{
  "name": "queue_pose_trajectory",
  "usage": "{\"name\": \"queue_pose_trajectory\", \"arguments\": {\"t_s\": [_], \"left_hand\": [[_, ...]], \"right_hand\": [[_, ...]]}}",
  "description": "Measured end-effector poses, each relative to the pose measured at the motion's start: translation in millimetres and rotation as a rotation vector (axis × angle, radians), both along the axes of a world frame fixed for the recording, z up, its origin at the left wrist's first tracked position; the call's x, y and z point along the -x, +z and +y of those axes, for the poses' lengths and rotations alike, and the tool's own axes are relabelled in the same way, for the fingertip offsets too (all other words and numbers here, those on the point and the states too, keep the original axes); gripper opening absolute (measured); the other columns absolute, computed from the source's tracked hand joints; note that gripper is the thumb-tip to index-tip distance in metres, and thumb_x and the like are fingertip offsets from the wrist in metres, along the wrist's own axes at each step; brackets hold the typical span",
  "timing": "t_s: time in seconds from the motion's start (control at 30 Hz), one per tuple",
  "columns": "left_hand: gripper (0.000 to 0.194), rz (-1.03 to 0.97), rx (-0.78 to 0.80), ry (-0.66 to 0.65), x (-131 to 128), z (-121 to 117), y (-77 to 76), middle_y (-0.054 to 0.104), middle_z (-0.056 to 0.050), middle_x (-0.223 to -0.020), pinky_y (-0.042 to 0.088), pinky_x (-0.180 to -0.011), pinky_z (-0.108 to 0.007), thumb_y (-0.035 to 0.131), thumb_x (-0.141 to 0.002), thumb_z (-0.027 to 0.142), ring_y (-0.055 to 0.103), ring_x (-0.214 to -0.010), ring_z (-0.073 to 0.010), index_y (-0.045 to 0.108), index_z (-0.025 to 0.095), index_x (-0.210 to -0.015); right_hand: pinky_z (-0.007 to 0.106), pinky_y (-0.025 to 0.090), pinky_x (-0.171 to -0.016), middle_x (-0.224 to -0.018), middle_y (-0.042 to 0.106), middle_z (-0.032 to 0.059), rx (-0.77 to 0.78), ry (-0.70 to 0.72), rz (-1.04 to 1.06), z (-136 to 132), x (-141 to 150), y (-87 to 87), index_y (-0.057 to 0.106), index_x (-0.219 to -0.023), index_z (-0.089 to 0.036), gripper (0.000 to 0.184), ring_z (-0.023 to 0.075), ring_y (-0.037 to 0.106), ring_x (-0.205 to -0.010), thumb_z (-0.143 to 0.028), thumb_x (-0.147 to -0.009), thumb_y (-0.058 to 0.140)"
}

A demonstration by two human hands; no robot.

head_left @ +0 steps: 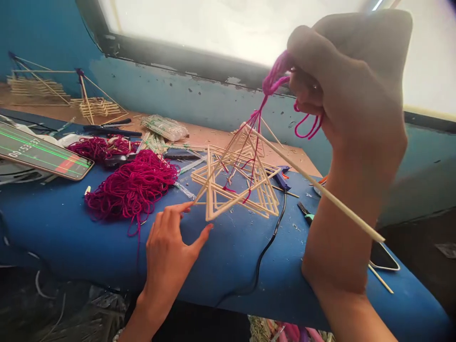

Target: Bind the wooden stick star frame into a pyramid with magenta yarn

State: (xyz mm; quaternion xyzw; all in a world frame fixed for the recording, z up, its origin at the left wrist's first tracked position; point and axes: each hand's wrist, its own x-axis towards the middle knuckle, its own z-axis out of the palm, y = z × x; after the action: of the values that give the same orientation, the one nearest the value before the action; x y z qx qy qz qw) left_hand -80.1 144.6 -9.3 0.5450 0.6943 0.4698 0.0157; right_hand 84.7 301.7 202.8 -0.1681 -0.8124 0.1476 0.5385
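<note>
My right hand [342, 71] is raised at the upper right, its fingers closed round a loop of magenta yarn [272, 83]. Strands fan down from the yarn's knot to a star-shaped frame of thin wooden sticks [210, 204], which hangs tilted or rests just over the blue surface; I cannot tell which. One loose-ended stick [320, 187] slants from near the top of the frame toward me, passing in front of my right wrist. My left hand [171, 242] is open at the frame's near left corner, thumb and forefinger apart, with the forefinger tip at a stick's end.
A heap of magenta yarn [131, 187] and a phone [46, 152] with a running timer lie left on the blue table [213, 266]. Behind are a packet of sticks [166, 127] and finished-looking stick structures [99, 107]. A blue glue gun [281, 178] trails a black cord [265, 251].
</note>
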Motion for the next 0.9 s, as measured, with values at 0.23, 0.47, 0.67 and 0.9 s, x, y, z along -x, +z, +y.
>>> {"name": "queue_pose_trajectory", "arguments": {"t_s": [0.23, 0.47, 0.67, 0.9], "left_hand": [[0.055, -0.895, -0.059, -0.176, -12, 1, 17.0, 0.066, -0.005, -0.115, 0.051, -0.068, -0.027, 0.078, -0.08, 0.038, 0.065, -0.09, -0.0179, 0.048, 0.026, -0.124], [0.029, -1.65, 0.06, -0.556, -62, 43, 27.3, 0.062, -0.011, -0.138, 0.058, -0.077, -0.027, 0.071, -0.084, 0.023, 0.063, -0.117, -0.0234, 0.067, 0.02, -0.113], [0.023, -1.808, 0.019, -0.571, -97, 70, 21.3, 0.065, -0.008, -0.133, 0.055, -0.081, -0.027, 0.071, -0.082, 0.018, 0.062, -0.118, -0.021, 0.072, 0.021, -0.105], [0.018, -1.934, -0.148, -0.461, -75, 66, 28.7, 0.073, -0.007, -0.099, 0.055, -0.075, -0.032, 0.059, -0.09, 0.03, 0.069, -0.093, -0.0202, 0.072, 0.018, -0.094]], "right_hand": [[0.028, 0.017, -0.04, -0.05, 0.039, -0.0042, -0.058, -0.018, 0.117, 8, -3, 6.0, 0.065, -0.068, -0.013, 0.024, 0.0052, 0.031, -0.044, -0.021, -0.087, 0.053], [0.029, 0.015, -0.038, -0.045, 0.037, -0.0049, 0.026, -0.059, 0.232, 7, -3, 8.2, 0.07, -0.063, -0.015, 0.02, 0.0063, 0.031, -0.042, -0.014, -0.079, 0.057], [0.027, 0.015, -0.037, -0.046, 0.041, -0.0035, 0.108, -0.076, 0.259, 4, -8, 12.2, 0.07, -0.064, -0.014, 0.022, 0.0059, 0.028, -0.041, -0.019, -0.082, 0.059], [0.026, 0.017, -0.038, -0.048, 0.042, -0.0039, 0.237, -0.045, 0.219, 8, -12, 15.8, 0.065, -0.066, -0.016, 0.021, 0.0055, 0.031, -0.041, -0.027, -0.083, 0.067]]}}
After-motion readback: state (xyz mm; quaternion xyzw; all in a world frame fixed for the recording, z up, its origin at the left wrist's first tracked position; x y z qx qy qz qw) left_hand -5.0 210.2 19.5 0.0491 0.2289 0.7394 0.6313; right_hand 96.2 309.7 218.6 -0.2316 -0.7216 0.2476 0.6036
